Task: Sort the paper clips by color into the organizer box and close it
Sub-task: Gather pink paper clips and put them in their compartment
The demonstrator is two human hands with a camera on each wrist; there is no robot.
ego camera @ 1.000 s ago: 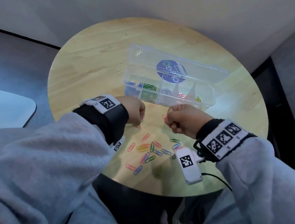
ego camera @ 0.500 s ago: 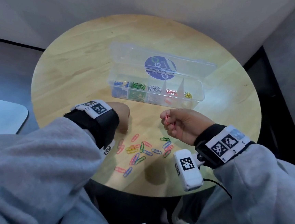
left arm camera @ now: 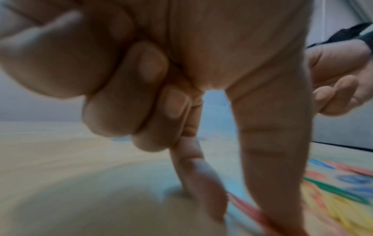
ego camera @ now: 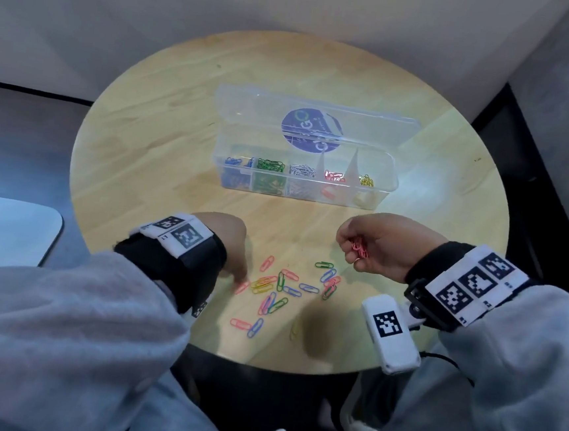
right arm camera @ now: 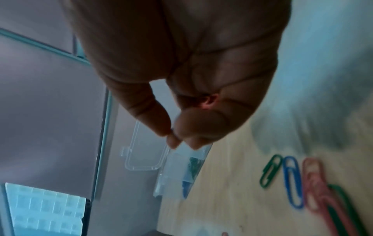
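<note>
The clear organizer box [ego camera: 373,202] stands open mid-table with its lid [ego camera: 251,109] tilted back; its compartments hold blue, green, white, red and yellow clips. Loose colored paper clips [ego camera: 283,291] lie scattered near the front edge. My left hand [ego camera: 241,282] reaches down at the pile's left side. In the left wrist view its forefinger [left arm camera: 201,183] and thumb [left arm camera: 270,159] point down, spread apart, touching a red clip [left arm camera: 252,210] on the table; the other fingers are curled. My right hand [ego camera: 352,252] hovers right of the pile, holding a bunch of red clips [ego camera: 359,249] in its curled fingers.
The round wooden table [ego camera: 162,136] stands in a corner, with walls behind and to the right. A pale chair seat [ego camera: 10,229] sits at the left. In the right wrist view green [right arm camera: 270,170], blue [right arm camera: 292,182] and red clips lie under the hand.
My left hand has dropped from a fist near the box down onto the pile's left edge. The right hand has drawn back from the box, still holding red clips.
</note>
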